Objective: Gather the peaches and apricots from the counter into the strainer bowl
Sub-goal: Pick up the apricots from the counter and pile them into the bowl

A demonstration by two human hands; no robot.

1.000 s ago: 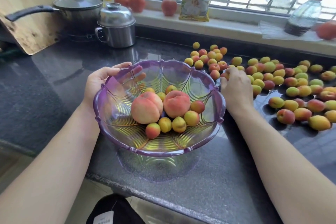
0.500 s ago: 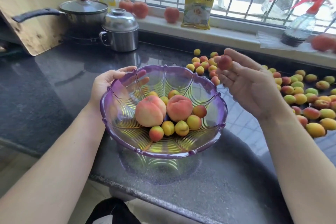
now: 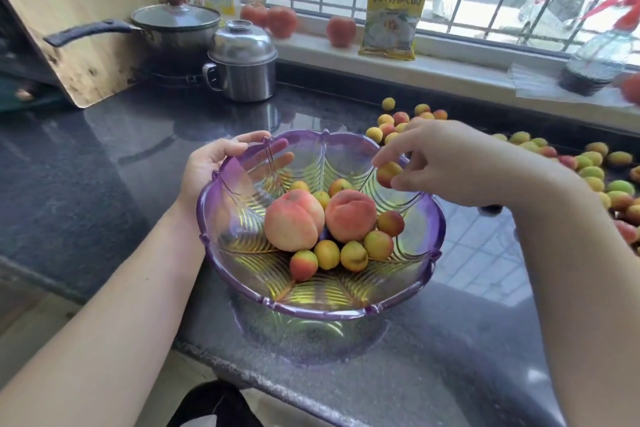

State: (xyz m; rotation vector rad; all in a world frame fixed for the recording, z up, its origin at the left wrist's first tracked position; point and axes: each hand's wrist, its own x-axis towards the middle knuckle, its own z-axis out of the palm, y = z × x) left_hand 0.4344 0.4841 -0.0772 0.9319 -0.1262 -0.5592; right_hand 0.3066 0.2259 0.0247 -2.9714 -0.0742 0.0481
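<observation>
A clear purple strainer bowl (image 3: 242,291) stands on the dark counter and holds two peaches (image 3: 294,222) and several small apricots (image 3: 353,256). My left hand (image 3: 211,166) grips the bowl's far left rim, thumb outside and fingers inside. My right hand (image 3: 440,163) hovers over the bowl's right rim and pinches one apricot (image 3: 388,174) between its fingertips. Many more apricots (image 3: 595,173) lie loose on the counter to the right and behind my right hand.
A lidded steel pot (image 3: 242,61) and a pan with a long handle (image 3: 173,28) stand at the back left beside a wooden board (image 3: 69,17). Tomatoes (image 3: 341,31), a yellow packet (image 3: 394,10) and a spray bottle (image 3: 602,55) line the windowsill. The counter edge (image 3: 277,385) runs close below the bowl.
My right hand picked an apricot off the counter, lifted it, and now has lowered it over the bowl's right rim. My left hand kept its grip on the bowl.
</observation>
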